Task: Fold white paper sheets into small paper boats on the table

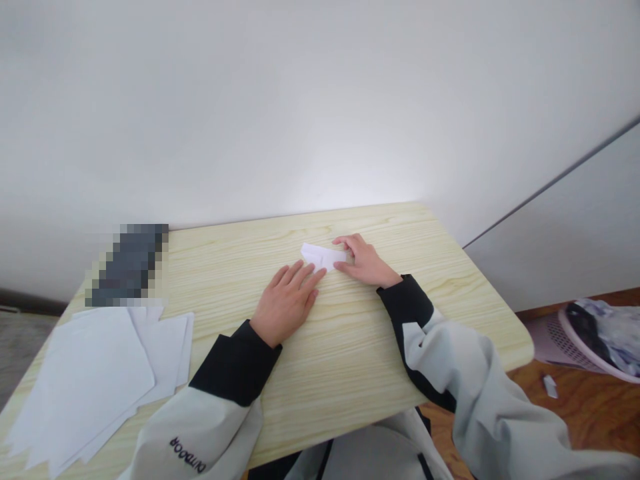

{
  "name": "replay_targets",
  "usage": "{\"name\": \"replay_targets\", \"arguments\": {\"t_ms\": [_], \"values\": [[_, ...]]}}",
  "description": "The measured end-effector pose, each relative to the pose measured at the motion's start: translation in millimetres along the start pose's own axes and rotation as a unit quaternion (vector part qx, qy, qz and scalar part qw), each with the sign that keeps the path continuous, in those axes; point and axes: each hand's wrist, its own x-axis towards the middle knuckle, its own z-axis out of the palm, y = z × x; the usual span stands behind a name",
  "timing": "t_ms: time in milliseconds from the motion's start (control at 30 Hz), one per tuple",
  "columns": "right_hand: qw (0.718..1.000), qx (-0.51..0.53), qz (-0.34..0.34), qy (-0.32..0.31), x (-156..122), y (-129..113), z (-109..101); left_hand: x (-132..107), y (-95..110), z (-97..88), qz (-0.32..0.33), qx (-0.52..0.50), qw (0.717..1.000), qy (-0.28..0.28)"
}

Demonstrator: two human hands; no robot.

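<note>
A small folded piece of white paper (316, 254) lies on the light wood-grain table, its layers angled at the left end. My left hand (286, 300) rests palm down with fingers stretched out, the fingertips on the paper's near edge. From the right, my right hand (366, 261) has its thumb and curled fingers around the paper's right end, with the thumb at the lower edge. The fingers of that hand partly hide this end.
Loose white sheets (95, 380) lie overlapping at the table's left front. Behind them is a dark, pixelated flat object (130, 263). A wall borders the table (240, 260) at the back. On the floor at right stands a pink basket (550, 340) with contents, near a small white scrap (551, 386).
</note>
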Motion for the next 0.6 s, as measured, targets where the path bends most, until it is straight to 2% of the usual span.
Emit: {"name": "replay_targets", "arguments": {"t_ms": [200, 467, 600], "values": [[1.0, -0.003, 0.013, -0.021, 0, -1, -6, 2, -1, -3.1, 0.003, -0.012, 1.0, -0.025], [0.996, -0.074, 0.044, 0.012, 0, -10, 9, 5, 0, -4.1, 0.003, -0.012, 0.999, -0.04], [0.997, -0.063, 0.052, 0.006, 1, -11, 6, 5, 0, -4.4, 0.001, -0.014, 0.999, -0.046]]}}
